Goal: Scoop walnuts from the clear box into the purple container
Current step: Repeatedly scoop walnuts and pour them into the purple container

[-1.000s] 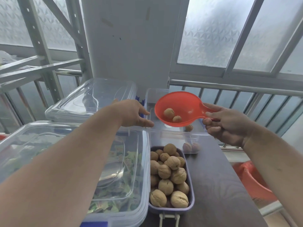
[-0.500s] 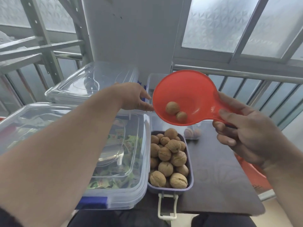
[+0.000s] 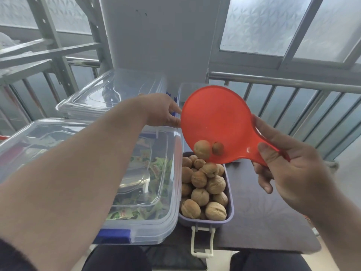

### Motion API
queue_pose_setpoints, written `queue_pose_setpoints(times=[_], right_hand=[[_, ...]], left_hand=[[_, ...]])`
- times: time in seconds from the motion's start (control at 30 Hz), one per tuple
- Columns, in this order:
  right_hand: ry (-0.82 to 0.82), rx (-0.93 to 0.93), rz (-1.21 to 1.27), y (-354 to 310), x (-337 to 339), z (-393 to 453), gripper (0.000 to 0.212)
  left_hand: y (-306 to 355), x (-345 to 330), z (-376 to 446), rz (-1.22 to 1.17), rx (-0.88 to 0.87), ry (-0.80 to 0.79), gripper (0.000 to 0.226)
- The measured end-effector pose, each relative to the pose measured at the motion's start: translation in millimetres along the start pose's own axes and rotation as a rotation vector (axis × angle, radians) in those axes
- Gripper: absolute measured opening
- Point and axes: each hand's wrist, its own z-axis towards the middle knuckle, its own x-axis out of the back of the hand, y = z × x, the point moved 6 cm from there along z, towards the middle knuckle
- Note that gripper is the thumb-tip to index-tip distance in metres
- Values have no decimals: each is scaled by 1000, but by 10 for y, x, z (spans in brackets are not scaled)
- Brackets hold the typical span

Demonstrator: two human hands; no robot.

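We record a dark bench (image 3: 257,218) under both hands. The largest item on it is a lidded clear tub (image 3: 148,192) of green-wrapped packets, lying beneath the left forearm; a second lidded tub (image 3: 109,94) sits beyond it, just left of the left hand (image 3: 162,110).

The clear box (image 3: 183,92) stands past the left hand and is mostly hidden behind the scoop; we see only its far left corner. The left hand reaches forward to that box's near left edge, its fingers bent there. We cannot tell whether they grip the rim or merely rest on it.

The purple container (image 3: 229,218) lies between the two hands and nearer the body, touching the first tub's right wall, its white latch (image 3: 201,243) hanging off the bench edge. It is heaped with walnuts (image 3: 203,192).

The right hand (image 3: 289,169) grips the handle of the red scoop (image 3: 218,122), thumb on top and fingers curled beneath. The scoop is tilted steeply over the container's far end, with two walnuts (image 3: 202,149) at its lower lip.
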Motion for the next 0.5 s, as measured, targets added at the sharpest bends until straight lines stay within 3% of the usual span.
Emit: queue_pose_setpoints(times=[0.27,0.4,0.5], right_hand=[[-8,73,-149,-38,-53,-63,51],[-6,98,-179,-50,-51,-76,51],[12,133,-228,-74,-29,-96,51]], left_hand=[[-26,-20,25,-26,-9,2,90],[-30,-21,32,-23,-15,-2,103],[-29,-9,32,-1,3,4,88]])
